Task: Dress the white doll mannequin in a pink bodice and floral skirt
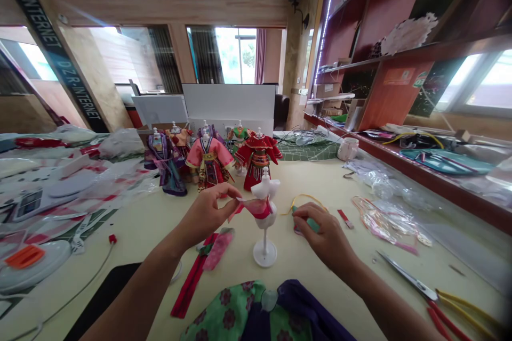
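Observation:
A small white mannequin [265,189] stands upright on a round base in front of me. A strip of sheer pink and red fabric [262,209] wraps its waist, one end stretched out to the left. My left hand [214,205] pinches that end between thumb and fingers. To the right of the mannequin, my right hand [320,224] has its fingers curled, thumb and index tips close together. A green piece with a yellow cord [312,197] lies at those fingers; whether they grip it is hidden.
Dressed miniature mannequins stand behind, one in a red dress [260,157], one in a pink robe [210,157]. Red and pink fabric strips [196,282] lie front left. Scissors [412,279] and plastic bags [384,218] are at right. A cable [100,269] runs along the left.

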Available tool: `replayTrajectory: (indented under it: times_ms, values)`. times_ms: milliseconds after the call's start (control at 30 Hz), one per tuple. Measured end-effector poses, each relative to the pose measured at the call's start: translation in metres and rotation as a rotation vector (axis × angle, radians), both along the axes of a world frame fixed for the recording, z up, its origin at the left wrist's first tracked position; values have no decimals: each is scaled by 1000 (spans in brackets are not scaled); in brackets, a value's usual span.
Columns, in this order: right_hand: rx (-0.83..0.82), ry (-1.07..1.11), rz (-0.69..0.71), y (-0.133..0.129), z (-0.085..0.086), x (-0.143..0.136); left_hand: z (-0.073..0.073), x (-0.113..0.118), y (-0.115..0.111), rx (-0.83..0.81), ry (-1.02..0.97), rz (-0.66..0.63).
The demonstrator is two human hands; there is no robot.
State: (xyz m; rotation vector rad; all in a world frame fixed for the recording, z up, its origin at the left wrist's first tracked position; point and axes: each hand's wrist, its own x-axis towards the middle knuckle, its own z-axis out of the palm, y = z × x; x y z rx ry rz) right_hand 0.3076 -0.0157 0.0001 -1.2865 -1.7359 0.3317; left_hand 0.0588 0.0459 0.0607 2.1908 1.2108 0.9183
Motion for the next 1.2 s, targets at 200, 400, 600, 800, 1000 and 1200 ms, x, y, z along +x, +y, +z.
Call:
replayTrajectory:
  times_ms: [200,400,600,800,1000,1200]
  values:
    - [-90,147,3,33,8,-11,6,7,12,134,62,4]
    - [-164,276,85,51,6,-24,-3,3,13,-31,-65,-37]
    - [-187,307,120,54,-1,-26,-47,1,7,-344,-265,-216]
    - [-220,342,154,56,2,-32,-62,5,2,-417,-229,-278]
    - [-220,351,153,56,-1,-32,-48,-5,2,-383,-185,-170]
    - [-220,389,156,51,-2,-31,-34,-13,5,-264,-334,-142]
